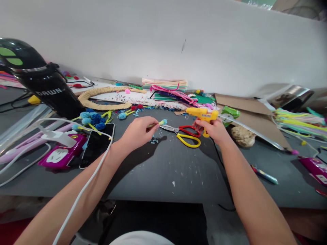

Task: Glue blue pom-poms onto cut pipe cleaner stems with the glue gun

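Between thumb and fingers, my left hand (143, 130) pinches a yellow-green pipe cleaner (161, 123) with a small light-blue fluffy tip. My right hand (213, 131) is wrapped round the handle of a yellow glue gun (200, 113), whose nozzle points left. Under and between the hands lie scissors (188, 141) with one red and one yellow handle, blades toward my left hand. Small blue clippings (154, 140) are scattered beside them. To the left rests a bunch of blue pom-pom flowers (95, 119) on yellow-green stems.
At left stand a black bottle (58, 90), a purple power bank (63, 153) and a phone (98, 144). A white cable (87, 183) crosses my left forearm. Behind are a wrapped ring (88, 103) and pink pipe cleaners (176, 93). Cardboard (258, 127) and a pen (265, 175) lie right.
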A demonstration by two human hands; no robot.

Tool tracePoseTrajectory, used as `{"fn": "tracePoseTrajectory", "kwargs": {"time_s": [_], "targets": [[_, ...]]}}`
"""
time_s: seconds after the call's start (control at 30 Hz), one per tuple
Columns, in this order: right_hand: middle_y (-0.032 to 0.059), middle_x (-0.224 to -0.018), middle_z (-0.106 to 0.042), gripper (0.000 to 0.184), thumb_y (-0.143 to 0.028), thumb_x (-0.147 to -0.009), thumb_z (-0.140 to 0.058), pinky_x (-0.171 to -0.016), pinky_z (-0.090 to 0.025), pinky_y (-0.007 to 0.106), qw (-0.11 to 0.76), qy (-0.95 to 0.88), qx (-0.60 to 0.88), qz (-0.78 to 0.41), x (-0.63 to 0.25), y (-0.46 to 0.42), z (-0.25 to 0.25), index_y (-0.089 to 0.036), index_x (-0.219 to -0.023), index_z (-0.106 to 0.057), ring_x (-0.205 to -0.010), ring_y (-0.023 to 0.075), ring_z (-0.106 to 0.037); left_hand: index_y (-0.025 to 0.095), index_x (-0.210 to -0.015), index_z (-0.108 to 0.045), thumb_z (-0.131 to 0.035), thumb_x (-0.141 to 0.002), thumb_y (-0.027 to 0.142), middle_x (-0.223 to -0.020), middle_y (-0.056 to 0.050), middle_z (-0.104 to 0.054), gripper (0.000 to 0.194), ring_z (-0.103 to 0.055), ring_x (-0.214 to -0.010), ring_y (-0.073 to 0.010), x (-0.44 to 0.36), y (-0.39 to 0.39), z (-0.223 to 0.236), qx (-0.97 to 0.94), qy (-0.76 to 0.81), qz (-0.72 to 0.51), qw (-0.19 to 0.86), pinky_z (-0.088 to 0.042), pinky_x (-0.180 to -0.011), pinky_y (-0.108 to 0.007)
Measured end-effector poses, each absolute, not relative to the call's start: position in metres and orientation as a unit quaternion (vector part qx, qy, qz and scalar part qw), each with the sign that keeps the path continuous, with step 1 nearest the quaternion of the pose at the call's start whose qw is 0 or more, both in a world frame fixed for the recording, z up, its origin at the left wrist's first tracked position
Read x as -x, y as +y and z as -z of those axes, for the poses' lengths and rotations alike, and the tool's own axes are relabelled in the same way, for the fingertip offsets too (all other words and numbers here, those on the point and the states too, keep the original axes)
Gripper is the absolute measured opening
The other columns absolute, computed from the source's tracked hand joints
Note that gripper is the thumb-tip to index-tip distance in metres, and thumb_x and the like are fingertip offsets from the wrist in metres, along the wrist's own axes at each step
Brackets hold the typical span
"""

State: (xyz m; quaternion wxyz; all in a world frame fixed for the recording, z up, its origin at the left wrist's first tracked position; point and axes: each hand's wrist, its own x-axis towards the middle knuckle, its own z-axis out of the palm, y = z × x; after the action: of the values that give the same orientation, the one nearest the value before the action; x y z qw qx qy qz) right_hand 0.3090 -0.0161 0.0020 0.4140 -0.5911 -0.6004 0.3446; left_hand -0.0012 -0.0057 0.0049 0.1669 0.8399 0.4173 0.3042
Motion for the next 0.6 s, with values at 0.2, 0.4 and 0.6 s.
{"fn": "tracePoseTrajectory", "kwargs": {"time_s": [0.2, 0.4, 0.6], "targets": [[0.0041, -0.078, -0.072, 0.026, -0.042, -0.078, -0.069, -0.066, -0.056, 0.031, 0.387, -0.644, 0.546, -0.370, -0.277, -0.033, -0.005, -0.018, -0.085, -0.071, -0.068, 0.0190, -0.066, 0.017, -0.088, -0.069, -0.046, -0.094, 0.044, -0.079, -0.006, -0.070, 0.036, -0.058, -0.069, -0.0163, 0.002, -0.004, -0.003, -0.835, 0.431, -0.302, 0.164, -0.037, -0.062, -0.025], [0.0025, -0.083, -0.072, 0.025, -0.043, -0.081, -0.064, -0.074, -0.058, 0.035, 0.346, -0.679, 0.537, -0.362, -0.267, -0.038, -0.001, -0.021, -0.091, -0.072, -0.081, 0.0244, -0.069, 0.016, -0.087, -0.070, -0.047, -0.094, 0.041, -0.078, -0.005, -0.070, 0.034, -0.059, -0.068, -0.0158, 0.001, -0.006, -0.007, -0.835, 0.428, -0.301, 0.170, -0.037, -0.062, -0.025], [0.0007, -0.079, -0.072, 0.024, -0.042, -0.080, -0.064, -0.067, -0.058, 0.033, 0.331, -0.685, 0.555, -0.337, -0.266, -0.038, 0.002, -0.022, -0.089, -0.073, -0.075, 0.0238, -0.069, 0.016, -0.088, -0.070, -0.047, -0.094, 0.041, -0.080, -0.006, -0.071, 0.034, -0.059, -0.069, -0.0161, 0.000, -0.007, -0.008, -0.835, 0.425, -0.306, 0.167, -0.038, -0.062, -0.025]]}}
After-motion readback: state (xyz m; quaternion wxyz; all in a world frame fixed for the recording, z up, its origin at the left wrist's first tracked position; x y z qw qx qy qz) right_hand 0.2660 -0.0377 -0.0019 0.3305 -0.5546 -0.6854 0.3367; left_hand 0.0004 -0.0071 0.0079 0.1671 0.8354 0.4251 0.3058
